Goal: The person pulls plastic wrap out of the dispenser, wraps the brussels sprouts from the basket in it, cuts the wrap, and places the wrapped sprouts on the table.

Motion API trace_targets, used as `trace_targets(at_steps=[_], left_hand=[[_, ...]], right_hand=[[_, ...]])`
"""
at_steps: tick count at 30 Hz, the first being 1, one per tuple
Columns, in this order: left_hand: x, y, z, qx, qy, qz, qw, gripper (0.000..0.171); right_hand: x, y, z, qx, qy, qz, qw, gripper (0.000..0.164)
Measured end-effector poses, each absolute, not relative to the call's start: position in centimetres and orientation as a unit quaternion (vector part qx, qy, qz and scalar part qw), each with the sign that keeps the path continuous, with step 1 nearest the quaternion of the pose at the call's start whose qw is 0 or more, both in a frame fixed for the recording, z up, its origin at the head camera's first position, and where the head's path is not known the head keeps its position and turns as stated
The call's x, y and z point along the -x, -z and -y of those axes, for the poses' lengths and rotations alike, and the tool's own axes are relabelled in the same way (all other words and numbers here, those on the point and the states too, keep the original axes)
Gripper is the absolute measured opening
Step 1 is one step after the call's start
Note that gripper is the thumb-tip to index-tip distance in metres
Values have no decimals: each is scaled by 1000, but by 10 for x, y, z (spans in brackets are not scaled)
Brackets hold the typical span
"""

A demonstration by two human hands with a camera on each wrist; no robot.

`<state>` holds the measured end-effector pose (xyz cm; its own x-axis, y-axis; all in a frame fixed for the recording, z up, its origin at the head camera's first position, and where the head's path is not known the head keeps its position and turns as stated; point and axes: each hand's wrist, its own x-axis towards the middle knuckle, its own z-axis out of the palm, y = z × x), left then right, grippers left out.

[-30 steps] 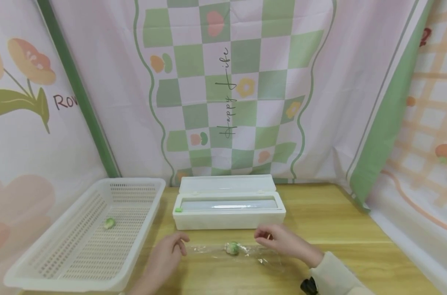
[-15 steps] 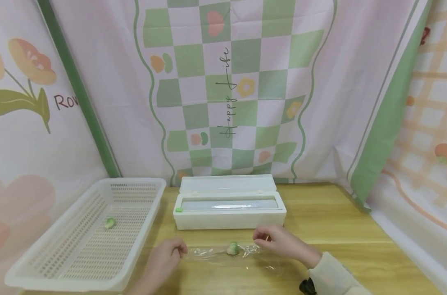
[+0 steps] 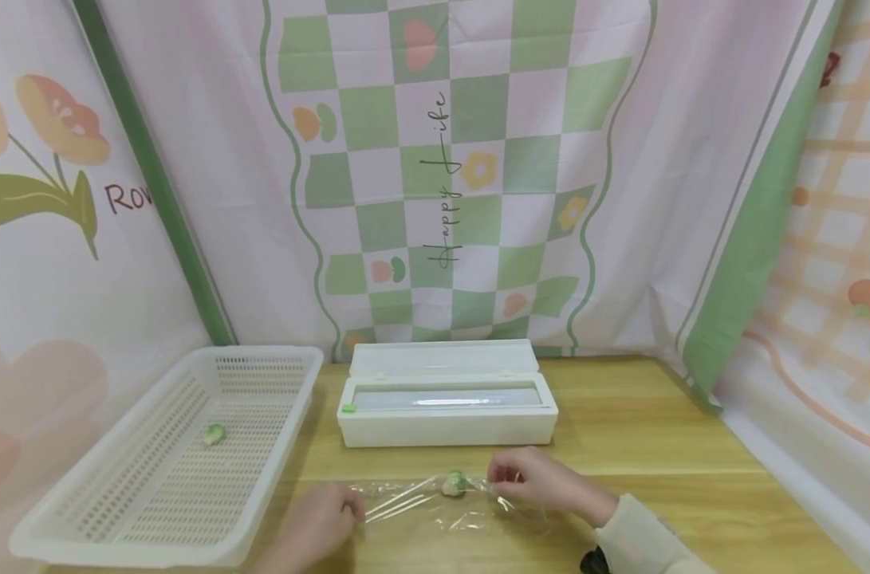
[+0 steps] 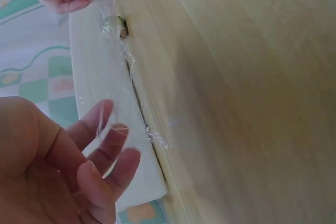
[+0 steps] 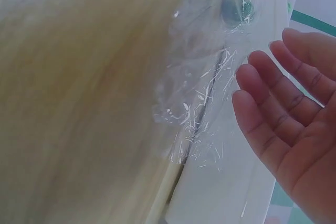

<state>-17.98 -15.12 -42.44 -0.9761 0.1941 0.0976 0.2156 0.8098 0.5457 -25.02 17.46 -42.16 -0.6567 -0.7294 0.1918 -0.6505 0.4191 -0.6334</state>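
A Brussels sprout (image 3: pixel 454 483) lies on a sheet of cling film (image 3: pixel 400 504) spread over the table in front of the white box. My left hand (image 3: pixel 316 522) pinches the film at its left end with curled fingers, and tight creases run from there towards the sprout. Strands of film cross those fingertips (image 4: pixel 107 148) in the left wrist view. To the right of the sprout my right hand (image 3: pixel 542 480) hovers beside the film, fingers loosely bent. In the right wrist view nothing shows between its fingers (image 5: pixel 262 90).
Behind the film stands a white cling film dispenser (image 3: pixel 445 430) with its lid raised and a green slider at the left. A white perforated basket (image 3: pixel 277 470) on the left holds another sprout (image 3: pixel 214 434). Patterned curtains (image 3: pixel 478 239) enclose the wooden table (image 3: pixel 643 446).
My left hand has drawn nearer to me, pulling the film into tight creases. The right hand has shifted slightly left and nearer. The sprout has stayed almost in place.
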Motion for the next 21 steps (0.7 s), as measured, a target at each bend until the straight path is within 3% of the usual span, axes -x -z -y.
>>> trace_targets(at_steps=[11, 21], left_hand=[[181, 424, 144, 140, 245, 954, 102, 25], [186, 420, 124, 169, 271, 943, 99, 29]], right_hand=[[249, 423, -170, 409, 347, -843, 36, 5], [248, 420, -161, 386, 357, -849, 44, 10]])
